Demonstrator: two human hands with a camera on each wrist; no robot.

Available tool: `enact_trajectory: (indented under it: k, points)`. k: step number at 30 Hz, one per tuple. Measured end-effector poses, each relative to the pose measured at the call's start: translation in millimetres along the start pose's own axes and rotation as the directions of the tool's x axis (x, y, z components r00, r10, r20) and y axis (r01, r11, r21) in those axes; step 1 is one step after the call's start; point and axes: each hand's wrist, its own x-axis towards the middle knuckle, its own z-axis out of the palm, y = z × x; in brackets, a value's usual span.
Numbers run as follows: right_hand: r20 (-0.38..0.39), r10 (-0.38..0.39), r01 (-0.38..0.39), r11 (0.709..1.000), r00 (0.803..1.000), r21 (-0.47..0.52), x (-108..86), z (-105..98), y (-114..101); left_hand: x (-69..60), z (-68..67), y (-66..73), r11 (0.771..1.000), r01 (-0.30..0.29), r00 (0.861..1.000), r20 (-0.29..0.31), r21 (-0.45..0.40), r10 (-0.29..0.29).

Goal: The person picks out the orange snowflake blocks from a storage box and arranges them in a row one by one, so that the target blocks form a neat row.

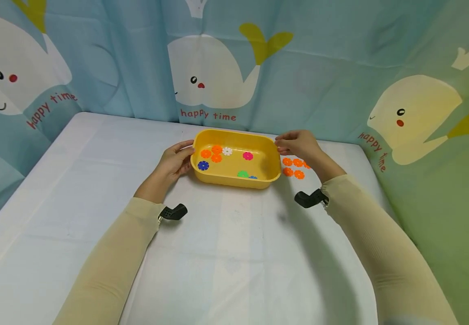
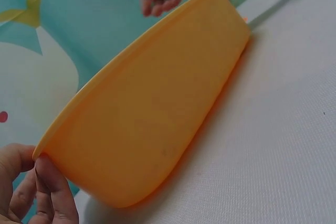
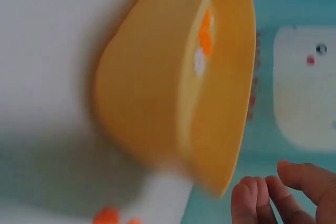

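A yellow plastic basin (image 1: 234,181) is near the back of the table, holding several notched, flower-like discs: orange (image 1: 205,154), white (image 1: 227,151), pink (image 1: 248,155), dark blue (image 1: 203,165) and green (image 1: 243,174). A lighter blue one is partly hidden behind the front wall. At the basin's left end, my left hand (image 1: 172,162) pinches the rim, thumb above and fingers beneath, as the left wrist view shows. Near the right end is my right hand (image 1: 299,145). Its fingers are loosely bent and, in the right wrist view, a gap parts them from the rim.
Several orange discs (image 1: 288,172) lie on the white tablecloth (image 1: 234,253) just right of the basin, partly beneath my right wrist. A blue curtain (image 1: 137,67) with whale prints hangs behind the table. Black devices (image 1: 173,212) are fixed at both wrists.
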Motion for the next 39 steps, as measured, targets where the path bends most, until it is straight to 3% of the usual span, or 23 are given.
enact_trajectory:
  k: [7,16,26,32,39]
  points:
    - [0.068,-0.012,0.008,0.998,0.998,0.059,11.7,46.3,-26.7,1.5,-0.5,-1.3,1.000,-0.002,1.000,0.004,-0.006,0.002]
    - [0.139,-0.035,0.016,0.991,0.990,0.136,20.7,97.5,-34.1,1.5,-1.0,-0.8,1.000,-0.012,1.000,0.009,-0.014,0.013]
    - [0.050,-0.032,0.025,0.992,0.998,0.126,33.2,136.8,-28.2,0.5,-1.5,-0.9,1.000,-0.011,1.000,0.025,-0.027,0.012]
    - [0.014,-0.036,0.034,0.993,0.999,0.116,38.6,146.1,-24.0,1.0,-1.3,-0.9,0.999,-0.008,1.000,0.026,-0.038,0.009]
    - [-0.040,-0.065,0.066,0.997,0.997,0.028,40.0,152.2,-22.4,0.5,-0.3,0.4,1.000,-0.012,1.000,0.015,-0.026,0.012]
